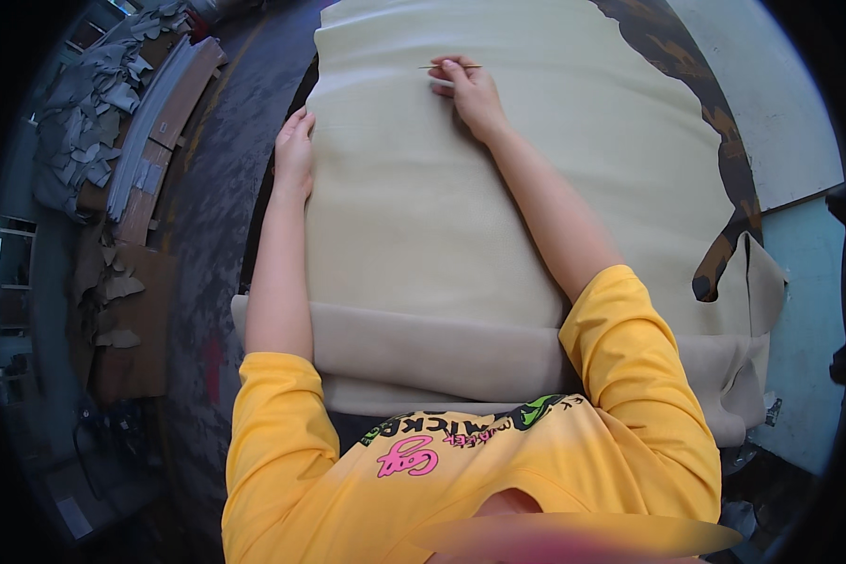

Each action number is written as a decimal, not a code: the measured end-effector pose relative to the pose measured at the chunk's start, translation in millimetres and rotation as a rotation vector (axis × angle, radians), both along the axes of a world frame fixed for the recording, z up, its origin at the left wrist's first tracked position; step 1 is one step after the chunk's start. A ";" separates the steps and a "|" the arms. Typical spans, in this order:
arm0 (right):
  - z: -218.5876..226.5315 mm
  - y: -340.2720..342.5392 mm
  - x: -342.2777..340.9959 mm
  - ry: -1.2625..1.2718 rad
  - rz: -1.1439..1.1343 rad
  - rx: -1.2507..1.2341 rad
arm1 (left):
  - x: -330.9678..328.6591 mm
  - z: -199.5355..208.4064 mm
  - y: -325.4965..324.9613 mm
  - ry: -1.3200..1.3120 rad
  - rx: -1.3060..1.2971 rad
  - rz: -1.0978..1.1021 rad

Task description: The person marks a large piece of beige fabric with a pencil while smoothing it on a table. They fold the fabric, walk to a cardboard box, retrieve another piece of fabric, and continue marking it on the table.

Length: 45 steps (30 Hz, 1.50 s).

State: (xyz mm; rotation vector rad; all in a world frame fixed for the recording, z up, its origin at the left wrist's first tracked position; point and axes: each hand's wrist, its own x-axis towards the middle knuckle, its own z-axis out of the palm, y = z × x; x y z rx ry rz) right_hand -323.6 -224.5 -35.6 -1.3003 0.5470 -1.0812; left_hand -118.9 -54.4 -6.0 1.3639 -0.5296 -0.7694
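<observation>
A large cream leather hide point(404, 216) lies spread before me, its near part folded back to show a greyish-beige underside point(442, 352). My left hand point(295, 158) is at the hide's left edge, fingers bent around the rim; its fingertips are partly hidden. Over the far middle of the hide, my right hand point(470, 94) pinches a thin yellowish stick point(473, 66) that looks like a slim pen, held roughly level. Whether its tip touches the leather I cannot tell.
A dark, brown-patched surface point(741, 179) shows beyond the hide's ragged right edge, beside a pale board point(771, 103). At the left, grey leather scraps point(89, 122) are heaped beside stacked long boards point(164, 122). A dark, stained floor point(221, 179) runs between.
</observation>
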 end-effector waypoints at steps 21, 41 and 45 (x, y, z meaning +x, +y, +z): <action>4.7 -26.3 -169.3 0.505 -0.091 -0.426 | -10.0 6.4 2.7 -0.142 0.048 0.034; 15.4 -19.6 -162.6 0.519 -0.261 -0.293 | -5.4 2.8 0.2 -0.144 0.039 0.035; 15.0 -9.8 -167.2 0.212 -0.313 -0.043 | -3.8 -1.7 -0.5 -0.115 -0.010 0.008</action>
